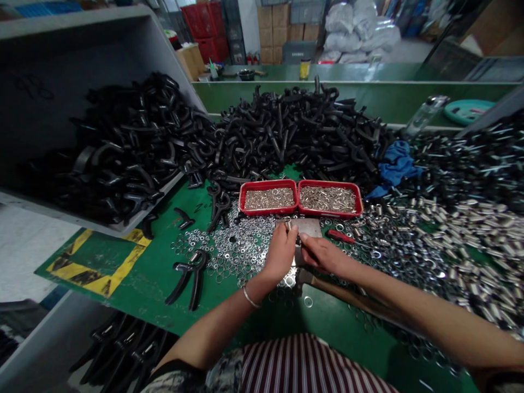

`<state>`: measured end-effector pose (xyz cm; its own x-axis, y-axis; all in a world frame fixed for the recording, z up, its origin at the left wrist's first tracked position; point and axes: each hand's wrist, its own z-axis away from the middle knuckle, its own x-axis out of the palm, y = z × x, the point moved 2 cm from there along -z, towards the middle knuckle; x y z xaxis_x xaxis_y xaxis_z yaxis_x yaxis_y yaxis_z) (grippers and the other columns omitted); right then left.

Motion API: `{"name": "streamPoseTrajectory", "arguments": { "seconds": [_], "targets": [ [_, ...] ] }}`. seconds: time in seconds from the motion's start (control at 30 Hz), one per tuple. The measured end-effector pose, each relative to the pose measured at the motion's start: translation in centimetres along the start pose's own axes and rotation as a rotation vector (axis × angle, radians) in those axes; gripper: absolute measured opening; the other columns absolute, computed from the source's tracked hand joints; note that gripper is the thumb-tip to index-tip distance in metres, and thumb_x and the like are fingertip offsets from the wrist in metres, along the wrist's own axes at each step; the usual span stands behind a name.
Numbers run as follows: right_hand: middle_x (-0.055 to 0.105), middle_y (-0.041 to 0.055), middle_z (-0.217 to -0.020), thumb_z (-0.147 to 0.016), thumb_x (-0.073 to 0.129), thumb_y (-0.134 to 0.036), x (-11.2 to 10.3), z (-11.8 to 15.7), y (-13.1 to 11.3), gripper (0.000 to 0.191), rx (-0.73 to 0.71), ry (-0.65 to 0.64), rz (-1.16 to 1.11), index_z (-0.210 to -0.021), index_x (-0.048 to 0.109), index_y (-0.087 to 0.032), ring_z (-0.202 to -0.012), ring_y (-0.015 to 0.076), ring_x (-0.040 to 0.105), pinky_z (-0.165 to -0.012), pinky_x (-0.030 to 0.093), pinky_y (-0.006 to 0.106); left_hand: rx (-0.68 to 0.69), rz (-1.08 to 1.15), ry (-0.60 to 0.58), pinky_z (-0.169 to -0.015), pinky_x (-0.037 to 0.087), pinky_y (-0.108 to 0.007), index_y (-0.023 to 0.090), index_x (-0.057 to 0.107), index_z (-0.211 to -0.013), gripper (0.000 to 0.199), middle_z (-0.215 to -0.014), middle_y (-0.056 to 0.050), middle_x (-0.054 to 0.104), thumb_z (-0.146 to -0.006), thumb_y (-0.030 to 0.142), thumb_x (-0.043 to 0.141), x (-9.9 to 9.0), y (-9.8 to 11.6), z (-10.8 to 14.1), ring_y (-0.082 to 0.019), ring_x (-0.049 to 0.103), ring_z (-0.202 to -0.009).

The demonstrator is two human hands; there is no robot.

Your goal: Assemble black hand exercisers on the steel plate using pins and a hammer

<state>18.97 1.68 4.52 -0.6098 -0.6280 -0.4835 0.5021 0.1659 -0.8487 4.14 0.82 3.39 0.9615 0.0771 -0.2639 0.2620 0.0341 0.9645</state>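
Note:
Above a metal plate (311,226), my two hands are close together. My left hand (280,252) is closed round a small shiny metal piece (288,222), its upper end showing beyond the fingertips; its exact kind is unclear. My right hand (322,254) is pinched beside it, at a small dark part mostly hidden by the fingers. Under my right forearm lies a hammer (339,292) with a wooden handle. A red-handled tool (340,236) lies right of the plate. To the left, an assembled black plier-shaped clamp (191,277) rests on the green table.
Two red trays (268,209) of small metal parts stand behind my hands. Loose rings (241,245) surround the plate. Black clamp parts (286,131) are heaped behind and spill from a grey bin (164,49). Metal sleeves (470,240) and a blue cloth (397,164) are at right.

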Motion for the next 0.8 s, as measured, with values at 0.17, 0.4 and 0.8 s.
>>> {"name": "streamPoseTrajectory", "arguments": {
  "seconds": [0.17, 0.4, 0.8],
  "targets": [
    [0.061, 0.0067, -0.073, -0.097, 0.031, -0.069, -0.8, 0.6, -0.4, 0.057, 0.005, 0.113, 0.045, -0.083, 0.055, -0.02, -0.056, 0.0159, 0.052, -0.051, 0.037, 0.027, 0.192, -0.236, -0.004, -0.091, 0.045, -0.038, 0.021, 0.049, -0.091, 0.021, -0.098, -0.007, 0.057, -0.102, 0.037, 0.042, -0.3, 0.5, -0.4, -0.021, 0.055, -0.097],
    [0.053, -0.0001, -0.061, -0.103, 0.017, -0.062, 1.0, 2.4, 1.0, 0.056, 0.037, 0.007, -0.221, -0.086, 0.052, -0.021, -0.047, 0.0133, 0.043, -0.046, 0.035, 0.025, 0.275, -0.283, -0.109, -0.09, 0.045, -0.038, 0.02, 0.049, -0.093, 0.022, -0.096, -0.007, 0.056, -0.103, 0.037, 0.04, -0.2, 0.1, 0.4, -0.021, 0.053, -0.093],
    [0.069, 0.0088, -0.084, -0.103, 0.039, -0.044, 0.3, 3.8, 1.7, 0.033, 0.093, 0.184, 0.296, -0.099, 0.058, -0.018, -0.072, 0.0211, 0.063, -0.065, 0.041, 0.03, 0.473, -0.655, -0.431, -0.087, 0.044, -0.038, 0.018, 0.056, -0.088, 0.02, -0.094, -0.007, 0.056, -0.099, 0.03, 0.045, 1.0, -0.1, -2.3, -0.023, 0.054, -0.092]
  ]
}}
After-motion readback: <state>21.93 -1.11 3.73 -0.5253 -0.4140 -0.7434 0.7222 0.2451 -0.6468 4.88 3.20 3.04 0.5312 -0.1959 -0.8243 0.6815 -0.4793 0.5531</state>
